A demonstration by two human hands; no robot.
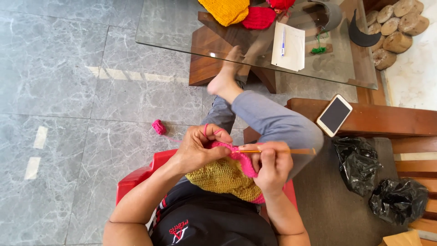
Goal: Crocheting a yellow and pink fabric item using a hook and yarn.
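My left hand (200,148) pinches the pink top edge of a crochet piece (225,177), mustard yellow below with a pink border, and pink yarn loops over its fingers. A strand of that yarn trails to a small pink yarn ball (159,126) on the floor. My right hand (271,165) grips a thin orange crochet hook (291,151) that points left into the pink edge. The work rests in my lap, above a red plastic chair (136,180). One leg in grey trousers crosses over, its bare foot near the glass table.
A glass-topped table (173,34) with a wooden base stands ahead, bearing yellow and red crochet pieces (227,10), a paper sheet with a pen (288,45) and green yarn. A phone (334,115) lies on a wooden bench at right, beside two black plastic bags (357,164).
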